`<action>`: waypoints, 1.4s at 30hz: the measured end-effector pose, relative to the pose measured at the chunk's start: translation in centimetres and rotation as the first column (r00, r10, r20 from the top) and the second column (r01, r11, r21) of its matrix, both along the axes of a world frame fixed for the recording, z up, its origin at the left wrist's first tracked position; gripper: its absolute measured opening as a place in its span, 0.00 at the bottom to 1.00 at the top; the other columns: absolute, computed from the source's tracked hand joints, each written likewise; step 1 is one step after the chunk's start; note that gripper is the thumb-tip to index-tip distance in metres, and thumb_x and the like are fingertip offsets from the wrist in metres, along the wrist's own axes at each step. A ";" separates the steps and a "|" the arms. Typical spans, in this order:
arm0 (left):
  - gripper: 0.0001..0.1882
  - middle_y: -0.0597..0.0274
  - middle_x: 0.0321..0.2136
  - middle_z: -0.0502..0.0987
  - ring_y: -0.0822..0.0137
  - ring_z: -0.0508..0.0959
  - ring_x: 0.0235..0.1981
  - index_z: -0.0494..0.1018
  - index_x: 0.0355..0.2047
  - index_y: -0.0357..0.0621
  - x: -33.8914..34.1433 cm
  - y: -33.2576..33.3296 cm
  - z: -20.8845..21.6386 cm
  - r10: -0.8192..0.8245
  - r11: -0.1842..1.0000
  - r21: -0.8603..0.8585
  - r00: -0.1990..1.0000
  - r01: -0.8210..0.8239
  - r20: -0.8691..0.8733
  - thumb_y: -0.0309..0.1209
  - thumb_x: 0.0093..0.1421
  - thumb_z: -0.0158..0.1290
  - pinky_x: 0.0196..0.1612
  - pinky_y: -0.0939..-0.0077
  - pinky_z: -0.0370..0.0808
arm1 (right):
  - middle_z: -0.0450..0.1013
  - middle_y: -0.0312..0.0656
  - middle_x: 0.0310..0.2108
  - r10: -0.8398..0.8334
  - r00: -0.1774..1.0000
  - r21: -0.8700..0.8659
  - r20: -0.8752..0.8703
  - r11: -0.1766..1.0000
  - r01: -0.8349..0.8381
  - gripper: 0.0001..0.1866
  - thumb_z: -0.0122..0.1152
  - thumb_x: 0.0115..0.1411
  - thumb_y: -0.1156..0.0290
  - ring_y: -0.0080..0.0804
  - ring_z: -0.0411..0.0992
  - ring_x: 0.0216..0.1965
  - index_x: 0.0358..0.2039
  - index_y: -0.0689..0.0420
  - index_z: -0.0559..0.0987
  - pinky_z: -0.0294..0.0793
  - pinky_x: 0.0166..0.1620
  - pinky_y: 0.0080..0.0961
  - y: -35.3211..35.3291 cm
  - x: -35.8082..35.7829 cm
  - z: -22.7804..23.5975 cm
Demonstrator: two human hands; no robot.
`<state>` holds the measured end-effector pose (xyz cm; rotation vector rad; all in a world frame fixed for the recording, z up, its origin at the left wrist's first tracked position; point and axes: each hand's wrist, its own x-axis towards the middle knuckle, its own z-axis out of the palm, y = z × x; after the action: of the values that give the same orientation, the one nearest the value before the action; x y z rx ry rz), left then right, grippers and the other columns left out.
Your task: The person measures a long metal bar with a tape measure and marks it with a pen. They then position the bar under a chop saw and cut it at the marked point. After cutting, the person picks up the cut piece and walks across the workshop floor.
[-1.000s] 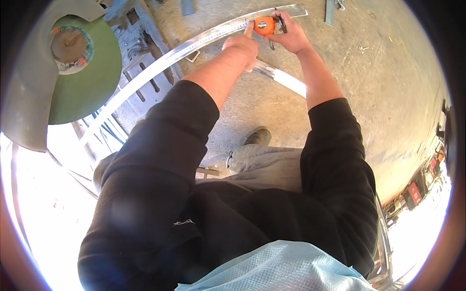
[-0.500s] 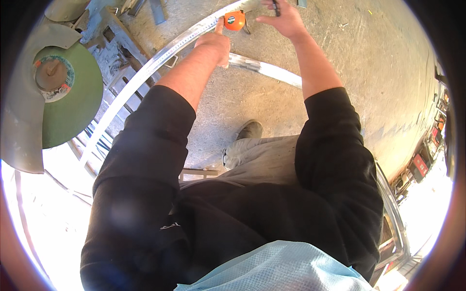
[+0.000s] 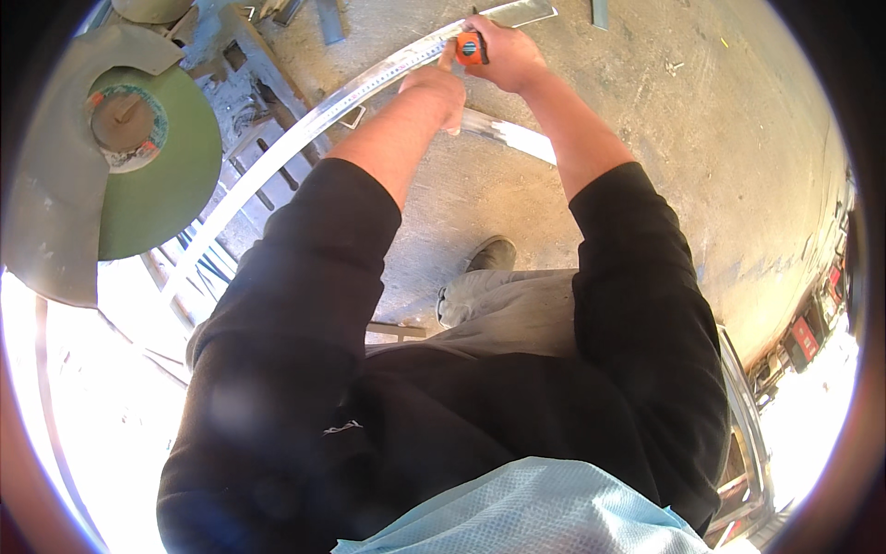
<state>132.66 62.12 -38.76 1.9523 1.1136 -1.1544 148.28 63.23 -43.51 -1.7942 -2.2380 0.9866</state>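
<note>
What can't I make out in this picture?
All in the head view:
- Tape measure: right side covered by the right hand.
- Measuring blade: markings too small to read.
- Left hand: palm hidden behind its own back.
- Metal strip: lower-left end washed out by glare.
- Green disc: left part behind its grey guard.

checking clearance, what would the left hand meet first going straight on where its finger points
The left hand would likely meet the tape blade along the curved metal strip; contact and depth are unclear.
</note>
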 end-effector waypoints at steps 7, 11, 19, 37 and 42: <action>0.40 0.54 0.80 0.26 0.51 0.82 0.58 0.75 0.67 0.54 -0.2 0.0 0.0 0.032 0.999 0.003 0.999 -0.032 0.032 0.41 0.53 0.73 0.59 0.57 0.82 | 0.83 0.46 0.43 -0.050 0.998 -0.037 -0.024 0.998 0.049 0.36 0.76 0.53 0.60 0.49 0.81 0.48 0.62 0.47 0.72 0.80 0.51 0.45 0.3 0.0 -0.2; 0.39 0.54 0.80 0.26 0.52 0.83 0.57 0.75 0.67 0.55 -0.5 0.0 0.1 0.021 1.000 0.005 0.999 -0.021 0.037 0.39 0.53 0.71 0.59 0.58 0.82 | 0.83 0.47 0.44 -0.064 0.997 -0.037 -0.049 0.997 0.062 0.36 0.75 0.53 0.58 0.49 0.81 0.48 0.61 0.49 0.72 0.80 0.51 0.44 0.6 -0.1 -0.1; 0.33 0.51 0.81 0.34 0.54 0.84 0.55 0.79 0.62 0.50 -1.5 -0.2 -0.4 0.027 0.999 0.021 0.991 -0.030 0.130 0.42 0.56 0.67 0.56 0.59 0.83 | 0.82 0.47 0.49 -0.083 0.996 -0.103 -0.038 0.992 0.079 0.41 0.79 0.49 0.58 0.47 0.81 0.49 0.63 0.51 0.72 0.80 0.52 0.41 1.5 -0.1 -0.1; 0.19 0.47 0.47 0.83 0.48 0.85 0.47 0.80 0.45 0.37 -15.5 -4.9 5.6 0.064 0.993 0.069 0.939 -0.093 0.338 0.39 0.61 0.65 0.51 0.55 0.82 | 0.83 0.45 0.43 -0.059 0.997 -0.205 0.055 0.976 0.070 0.35 0.83 0.44 0.58 0.44 0.82 0.47 0.50 0.56 0.78 0.81 0.52 0.39 4.4 -1.7 1.5; 0.22 0.52 0.44 0.82 0.47 0.81 0.49 0.77 0.46 0.44 -31.7 -11.5 12.7 0.288 0.956 -0.028 0.917 -0.291 0.278 0.44 0.58 0.67 0.52 0.52 0.77 | 0.83 0.48 0.43 -0.038 0.989 -0.204 0.145 0.977 0.067 0.33 0.84 0.44 0.59 0.45 0.82 0.46 0.48 0.56 0.78 0.80 0.51 0.39 4.7 -3.0 1.7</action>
<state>100.93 50.64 -26.06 1.8145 1.2074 -0.6910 145.26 67.96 -41.81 -2.0586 -2.2243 1.1576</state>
